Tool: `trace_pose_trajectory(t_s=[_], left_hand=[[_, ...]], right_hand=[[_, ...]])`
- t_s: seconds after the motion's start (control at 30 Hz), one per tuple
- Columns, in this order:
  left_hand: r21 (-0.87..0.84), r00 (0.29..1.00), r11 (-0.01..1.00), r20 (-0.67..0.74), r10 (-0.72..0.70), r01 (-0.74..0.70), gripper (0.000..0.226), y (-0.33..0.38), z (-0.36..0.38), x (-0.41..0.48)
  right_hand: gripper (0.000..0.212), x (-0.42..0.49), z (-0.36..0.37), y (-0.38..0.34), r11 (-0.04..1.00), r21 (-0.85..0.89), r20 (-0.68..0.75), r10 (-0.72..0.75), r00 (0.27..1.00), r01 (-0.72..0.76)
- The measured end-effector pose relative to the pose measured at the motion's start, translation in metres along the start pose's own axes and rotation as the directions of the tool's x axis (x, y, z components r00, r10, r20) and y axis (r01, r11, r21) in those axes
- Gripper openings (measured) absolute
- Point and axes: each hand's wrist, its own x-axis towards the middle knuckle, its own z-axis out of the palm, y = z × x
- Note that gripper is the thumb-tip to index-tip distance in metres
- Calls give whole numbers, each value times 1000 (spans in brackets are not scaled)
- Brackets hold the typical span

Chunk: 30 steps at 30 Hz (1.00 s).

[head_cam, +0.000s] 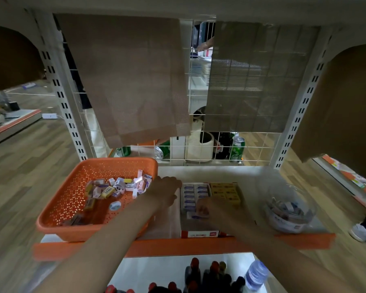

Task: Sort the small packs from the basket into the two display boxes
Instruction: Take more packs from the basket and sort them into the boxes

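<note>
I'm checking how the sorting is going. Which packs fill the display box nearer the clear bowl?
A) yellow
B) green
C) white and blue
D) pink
A: the display box next to the clear bowl holds rows of yellow packs, while the white and blue packs sit in the other box.

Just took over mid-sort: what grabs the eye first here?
The orange basket of loose small packs, left on the shelf. Beside it stand the white-blue display box and the yellow display box, with the right hand over the first and the left hand at the basket's edge. A clear bowl sits far right.
</note>
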Motion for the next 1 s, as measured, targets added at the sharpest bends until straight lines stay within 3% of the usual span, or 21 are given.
trace_pose_trajectory(t_s=[0.23, 0.33, 0.5, 1.0], left_hand=[[44, 998, 999, -63, -13, 16, 40, 5, 14, 4], [87, 999, 995, -14, -43, 44, 39, 8, 20, 6], [75, 995, 997, 95, -30, 23, 36, 11, 24, 7], [5, 994, 1000, 103, -21, 21, 41, 7, 27, 10]], right_hand=[[24, 14, 26, -2, 983, -166, 42, -71, 997, 77], [25, 24, 39, 1, 979, -205, 29, -15, 999, 21], [25, 29, 49, 2, 978, -206, -14, -25, 1000, 21], [24, 35, 53, 6, 980, -195, -57, -46, 997, 34]])
